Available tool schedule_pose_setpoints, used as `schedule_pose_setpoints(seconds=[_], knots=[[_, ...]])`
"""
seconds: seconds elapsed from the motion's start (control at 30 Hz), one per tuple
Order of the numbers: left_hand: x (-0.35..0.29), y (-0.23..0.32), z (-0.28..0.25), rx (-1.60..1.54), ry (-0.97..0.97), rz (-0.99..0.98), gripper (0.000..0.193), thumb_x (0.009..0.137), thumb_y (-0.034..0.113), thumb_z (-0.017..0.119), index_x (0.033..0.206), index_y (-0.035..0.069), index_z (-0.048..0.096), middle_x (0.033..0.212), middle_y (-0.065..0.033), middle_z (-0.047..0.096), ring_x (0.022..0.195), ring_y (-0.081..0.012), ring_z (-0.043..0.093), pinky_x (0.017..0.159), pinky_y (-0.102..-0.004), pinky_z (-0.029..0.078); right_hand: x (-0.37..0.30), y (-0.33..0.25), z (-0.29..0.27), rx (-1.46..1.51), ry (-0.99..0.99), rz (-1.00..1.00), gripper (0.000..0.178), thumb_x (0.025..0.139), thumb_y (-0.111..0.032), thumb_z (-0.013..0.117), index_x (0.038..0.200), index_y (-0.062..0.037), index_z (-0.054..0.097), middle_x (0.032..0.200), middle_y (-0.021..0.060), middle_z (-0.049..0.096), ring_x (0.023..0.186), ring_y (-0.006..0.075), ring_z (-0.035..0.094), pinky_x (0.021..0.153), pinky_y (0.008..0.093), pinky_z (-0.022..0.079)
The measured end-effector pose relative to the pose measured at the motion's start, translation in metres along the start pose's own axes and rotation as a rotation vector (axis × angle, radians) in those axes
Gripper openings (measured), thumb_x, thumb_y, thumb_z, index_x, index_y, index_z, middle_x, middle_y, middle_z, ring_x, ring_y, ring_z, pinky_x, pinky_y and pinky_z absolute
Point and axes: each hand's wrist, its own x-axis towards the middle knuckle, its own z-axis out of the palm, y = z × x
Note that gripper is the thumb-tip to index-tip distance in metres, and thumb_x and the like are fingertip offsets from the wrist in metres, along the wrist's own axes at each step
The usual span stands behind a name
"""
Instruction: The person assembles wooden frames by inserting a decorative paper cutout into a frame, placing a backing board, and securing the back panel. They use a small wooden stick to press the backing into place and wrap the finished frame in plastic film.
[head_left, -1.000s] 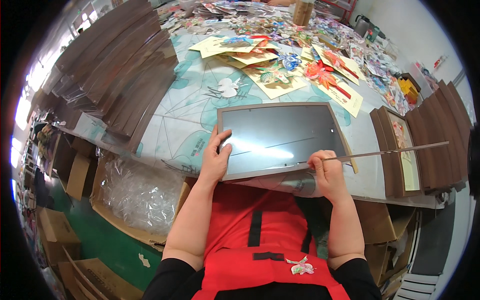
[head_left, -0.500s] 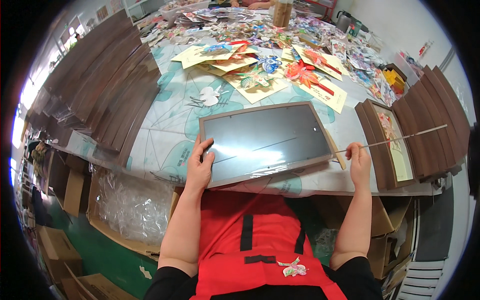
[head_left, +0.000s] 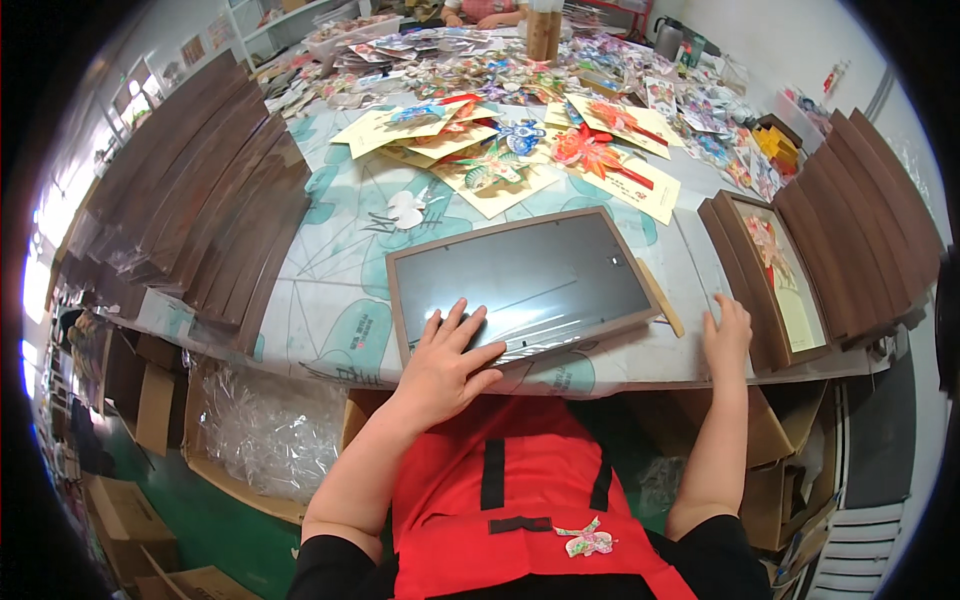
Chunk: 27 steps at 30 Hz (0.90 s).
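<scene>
A brown picture frame with a dark glossy panel lies aslant in front of me. My left hand rests on its near left part, fingers spread over the panel and edge. To the right, my right hand is over the table with its fingers apart and nothing visible in them. A thin wooden stick lies between that hand and the right side of the picture frame. Just beyond the right hand stands a brown frame with a flower-decorated cream card inside.
Stacks of brown frames stand at left and right. Cream cards with colourful cut-outs lie behind the picture frame. Many loose paper pieces cover the far table, where another person's hands show. Below is a box of clear plastic wrap.
My left hand has moved from gripping the picture frame's left edge to lying flat on it. The long thin strip in my right hand is gone from view, and its fingers have loosened.
</scene>
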Motion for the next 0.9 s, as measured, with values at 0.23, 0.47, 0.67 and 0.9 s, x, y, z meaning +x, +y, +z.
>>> schedule_pose_setpoints(seconds=[0.23,0.47,0.67,0.9], knots=[[0.005,0.001,0.006,0.099,-0.024,-0.031,0.037,0.087,0.036,0.06,0.12,0.02,0.062,0.137,-0.0174,0.047,0.132,-0.039,0.035,0.109,-0.0548,0.025,-0.022,-0.128,-0.004,0.491,-0.248,-0.517,0.015,0.078,-0.018,0.069,0.087,-0.0068,0.069,0.103,0.0119,0.06,0.102,0.0295,0.054,0.09,0.042,0.039],[0.006,0.002,0.005,0.083,-0.056,-0.005,0.037,0.088,0.036,0.058,0.122,0.02,0.061,0.137,-0.0174,0.047,0.131,-0.0389,0.037,0.108,-0.056,0.025,-0.02,-0.143,0.013,0.38,-0.209,-0.574,0.034,0.079,-0.035,0.069,0.102,-0.0109,0.069,0.112,0.0113,0.058,0.107,0.0294,0.051,0.095,0.0429,0.033],[0.035,0.011,0.027,0.12,-0.072,0.032,0.041,0.09,0.039,0.053,0.126,0.019,0.058,0.139,-0.0165,0.044,0.132,-0.0387,0.035,0.107,-0.0578,0.024,-0.033,-0.156,0.02,0.226,-0.121,-0.531,0.052,0.078,-0.047,0.066,0.117,-0.0132,0.064,0.123,0.011,0.055,0.113,0.0295,0.047,0.096,0.0446,0.03],[0.065,0.023,0.044,0.222,-0.146,0.096,0.058,0.093,0.045,0.044,0.139,0.01,0.041,0.146,-0.0115,0.036,0.135,-0.0338,0.032,0.107,-0.0584,0.024,-0.015,-0.121,0.04,0.563,-0.276,-0.423,0.036,0.076,-0.018,0.067,0.11,-0.0084,0.064,0.116,0.0148,0.06,0.107,0.0321,0.053,0.092,0.0439,0.04]])
